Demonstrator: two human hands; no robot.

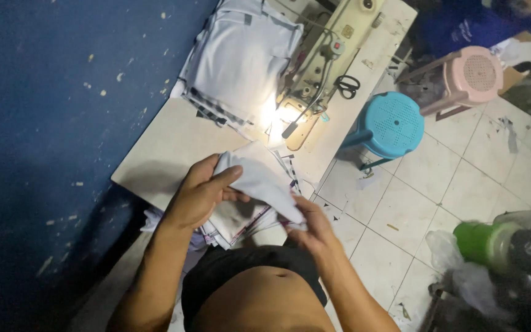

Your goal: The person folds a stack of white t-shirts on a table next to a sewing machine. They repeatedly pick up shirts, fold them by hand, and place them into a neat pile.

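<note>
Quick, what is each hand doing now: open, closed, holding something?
Left hand: closed on the top of the folded white cloth pieces.
Right hand: fingers pinching the lower edge of the same cloth pieces.

both bare forearms reach forward from the torso, elbows bent; the left hand (201, 193) curls with its thumb across, the right hand (310, 222) pinches, fingers closed.

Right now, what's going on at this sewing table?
A person stands at a sewing table holding a bundle of pale fabric pieces in both bare hands. The left hand grips the top of the bundle; the right hand pinches its lower edge. A sewing machine with its lamp lit sits farther along, beside a stack of grey cloth and black scissors. A blue stool stands nearby.
</note>
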